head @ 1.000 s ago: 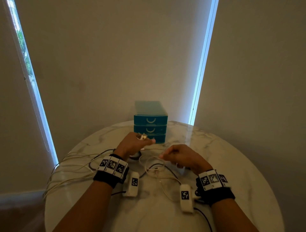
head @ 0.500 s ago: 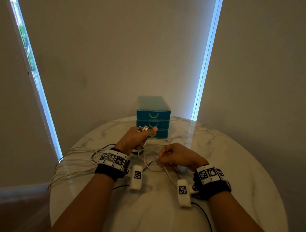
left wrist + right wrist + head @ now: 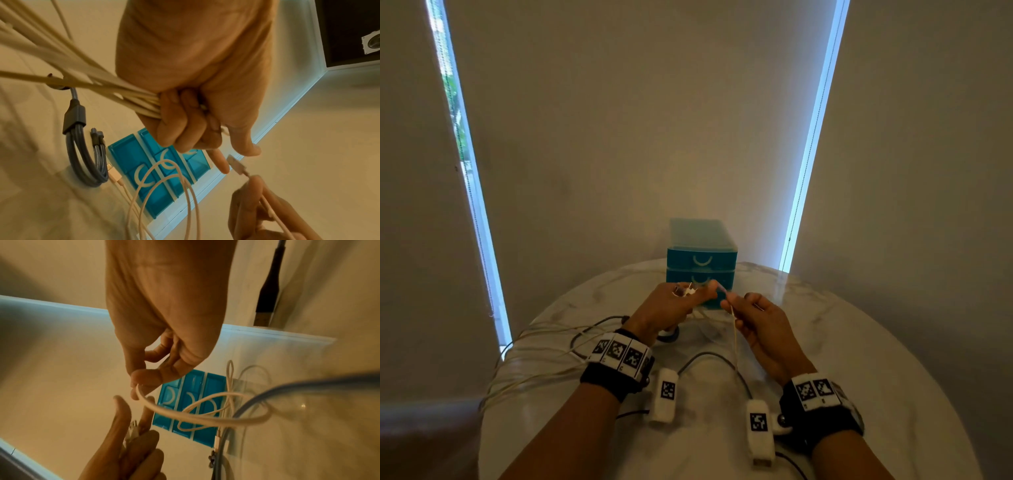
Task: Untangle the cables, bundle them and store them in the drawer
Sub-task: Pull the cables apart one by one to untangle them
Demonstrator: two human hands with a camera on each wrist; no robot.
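My left hand [image 3: 688, 298] grips a bundle of white cable loops [image 3: 131, 99], its lower fingers curled round the strands, thumb and index finger stretched toward my right hand. Small plugs [image 3: 686, 291] stick up from its fist. My right hand [image 3: 729, 305] pinches the free end of the white cable [image 3: 185, 415] just behind its USB plug [image 3: 236, 165], close to the left fingertips. The cable [image 3: 734, 339] trails down to the table. Behind both hands stands the teal drawer unit [image 3: 702, 253], its drawers closed.
The round marble table [image 3: 859, 342] stands against a wall. White loops [image 3: 534, 359] hang over its left edge. A grey cable bundle held by a clip [image 3: 86, 162] lies in front of the drawers. A dark cable [image 3: 715, 356] curves between my forearms.
Both hands have risen and moved toward the drawer unit. The right hand has lifted the cable end off the table up to the left hand's fingertips.
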